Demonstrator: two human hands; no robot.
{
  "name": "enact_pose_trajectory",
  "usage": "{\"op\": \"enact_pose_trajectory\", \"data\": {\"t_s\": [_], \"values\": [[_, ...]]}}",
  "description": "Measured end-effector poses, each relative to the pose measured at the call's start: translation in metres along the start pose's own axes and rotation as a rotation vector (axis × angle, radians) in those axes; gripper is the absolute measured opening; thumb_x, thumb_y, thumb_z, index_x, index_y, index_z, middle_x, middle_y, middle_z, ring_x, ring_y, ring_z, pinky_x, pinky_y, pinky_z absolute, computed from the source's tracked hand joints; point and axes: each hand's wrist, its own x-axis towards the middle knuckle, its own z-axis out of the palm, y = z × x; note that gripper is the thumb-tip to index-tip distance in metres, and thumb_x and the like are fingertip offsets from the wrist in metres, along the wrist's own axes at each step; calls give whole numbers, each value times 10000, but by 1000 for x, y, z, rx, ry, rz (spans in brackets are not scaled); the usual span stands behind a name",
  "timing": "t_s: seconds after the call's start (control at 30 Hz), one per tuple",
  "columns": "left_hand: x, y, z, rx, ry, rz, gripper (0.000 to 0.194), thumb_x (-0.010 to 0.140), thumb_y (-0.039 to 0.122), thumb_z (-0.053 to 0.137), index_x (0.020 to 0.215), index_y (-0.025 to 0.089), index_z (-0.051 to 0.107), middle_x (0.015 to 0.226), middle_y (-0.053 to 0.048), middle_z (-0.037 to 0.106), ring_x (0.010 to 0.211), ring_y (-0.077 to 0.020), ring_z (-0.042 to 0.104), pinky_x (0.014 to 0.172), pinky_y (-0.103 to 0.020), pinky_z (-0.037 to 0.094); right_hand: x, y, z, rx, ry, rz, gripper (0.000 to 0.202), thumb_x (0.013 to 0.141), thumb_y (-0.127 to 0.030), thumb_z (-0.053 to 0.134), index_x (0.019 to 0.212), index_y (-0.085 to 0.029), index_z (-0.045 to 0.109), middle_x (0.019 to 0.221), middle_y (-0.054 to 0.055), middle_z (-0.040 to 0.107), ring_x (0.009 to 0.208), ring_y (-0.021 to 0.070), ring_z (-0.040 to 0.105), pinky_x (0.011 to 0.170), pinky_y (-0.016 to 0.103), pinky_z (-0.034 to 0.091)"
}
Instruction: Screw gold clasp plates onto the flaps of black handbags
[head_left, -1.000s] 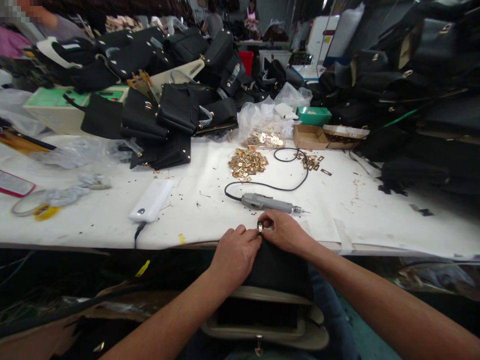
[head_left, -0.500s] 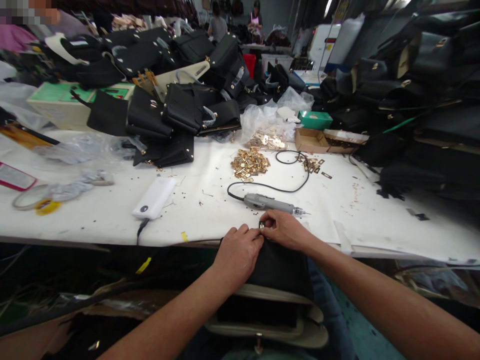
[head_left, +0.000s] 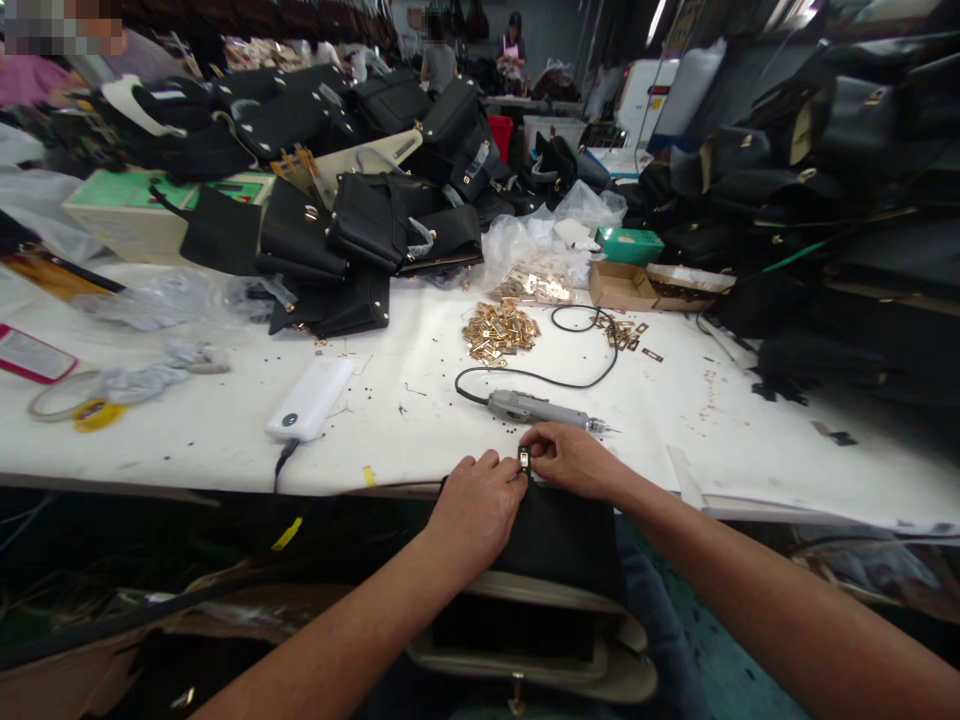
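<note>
A black bag [head_left: 566, 535] with a beige-edged opening lies at the table's front edge, its mouth toward me. My left hand [head_left: 478, 505] is closed on the bag's far end, fingertips at a small dark tab with a gold metal fitting [head_left: 524, 459]. From the other side, my right hand [head_left: 566, 458] pinches the tab by its edge. Just beyond the hands lies a grey electric screwdriver [head_left: 536, 409], its tip pointing right and its black cable looping behind. Farther back is a pile of gold metal plates [head_left: 499, 332].
A white power bank [head_left: 310, 398] with a plugged cable lies left. Black bags [head_left: 367, 220] are heaped behind it, and more are stacked at the right [head_left: 855, 200]. A green box [head_left: 628, 245] and an open cardboard box [head_left: 621, 285] stand at the back. Two people are in the background.
The fitting on the tab shows more fully between my fingers, as my right fingertips have shifted slightly. The camera view has tilted a little; both hands stay at the same end of the bag.
</note>
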Motion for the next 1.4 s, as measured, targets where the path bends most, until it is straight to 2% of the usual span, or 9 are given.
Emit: {"op": "enact_pose_trajectory", "data": {"t_s": [0.17, 0.3, 0.4, 0.73, 1.0, 1.13, 1.23, 1.3, 1.4], "values": [[0, -1, 0, -29, 34, -5, 224, 1021, 229, 453, 1079, 237, 669, 1147, -59, 649, 1067, -257, 546, 800, -400, 504, 2, -1, 0, 45, 1, 28, 222, 770, -138, 645, 961, -194, 742, 783, 3, 719, 668, 153, 616, 623, 272, 443], [0, -3, 3, -35, 64, -2, 215, 1004, 213, 478, 1101, 232, 668, 1250, -64, 626, 1120, -265, 534, 822, -420, 516, 2, -2, 3, 15, 57, 38, 112, 816, -211, 673, 893, -189, 752, 741, 4, 708, 660, 154, 606, 614, 272, 426], [0, -4, 5, -56, 68, 8, 215, 1005, 208, 473, 1088, 228, 671, 1248, -56, 637, 1112, -260, 538, 830, -424, 518, 0, -2, 6, 26, 104, 42, 142, 824, -236, 698, 945, -182, 750, 752, 7, 704, 667, 154, 608, 630, 272, 433], [1, -5, 2, -113, 67, 12, 202, 999, 188, 474, 1090, 219, 652, 1258, -57, 648, 1122, -254, 551, 880, -433, 519, 2, 6, 13, -135, 152, -115, 143, 893, -195, 636, 888, -197, 779, 913, 58, 742, 896, 203, 655, 833, 311, 475], [1, -8, 11, -125, 125, -19, 252, 951, 162, 520, 1110, 272, 681, 1287, -18, 678, 1107, -248, 595, 860, -409, 540, -6, -4, 13, -148, 237, -199, 160, 895, -180, 622, 843, -203, 771, 841, 36, 722, 832, 176, 652, 765, 261, 453], [0, -21, 26, -94, 194, 41, 276, 941, 193, 531, 1134, 307, 693, 1369, 11, 664, 1129, -248, 622, 830, -379, 571, 2, 2, -19, -163, 433, -202, 165, 906, -207, 611, 893, -229, 773, 878, 22, 738, 834, 168, 661, 771, 259, 450], [2, -32, 38, -39, 222, 89, 295, 917, 204, 562, 1148, 326, 700, 1377, 17, 668, 1127, -249, 645, 807, -353, 591, 15, 24, -72, -314, 553, 35, 199, 937, -288, 590, 1022, -256, 766, 1033, 22, 740, 914, 172, 666, 814, 266, 458], [4, -37, 46, 2, 226, 102, 317, 886, 190, 586, 1143, 332, 706, 1366, 14, 678, 1120, -252, 657, 791, -343, 601, 23, 49, -113, -393, 598, 236, 247, 952, -318, 566, 1108, -267, 751, 1148, 31, 715, 1012, 186, 656, 840, 272, 460], [7, -40, 56, 59, 229, 76, 353, 834, 141, 610, 1109, 336, 715, 1349, 23, 690, 1111, -258, 670, 756, -335, 610, 33, 90, -163, -423, 619, 426, 308, 946, -294, 548, 1180, -233, 738, 1223, 94, 674, 1052, 226, 654, 816, 298, 468]]}}
